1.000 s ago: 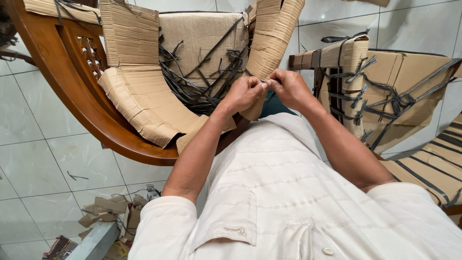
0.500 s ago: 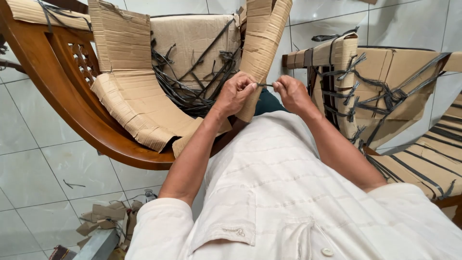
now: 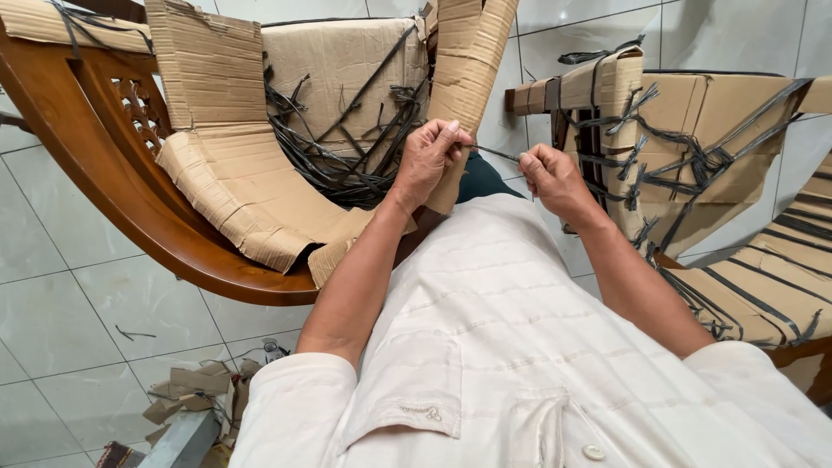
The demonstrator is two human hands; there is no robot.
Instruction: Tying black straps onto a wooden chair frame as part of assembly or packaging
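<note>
My left hand (image 3: pixel 431 159) and my right hand (image 3: pixel 551 176) each pinch one end of a thin black strap (image 3: pixel 497 153) stretched taut between them. The left hand rests against a curled strip of corrugated cardboard (image 3: pixel 465 69) that hangs over a curved wooden chair frame (image 3: pixel 104 156). More cardboard (image 3: pixel 234 191) lines the chair's seat, with a tangle of loose black straps (image 3: pixel 338 165) lying in it. My white shirt fills the lower part of the view.
At right stands a second piece of furniture wrapped in cardboard (image 3: pixel 702 147) and tied with black straps. Cardboard scraps (image 3: pixel 186 390) lie on the pale tiled floor (image 3: pixel 78 312) at lower left.
My hands have drawn a little apart, so the black strap now shows taut between them. The view has shifted slightly.
</note>
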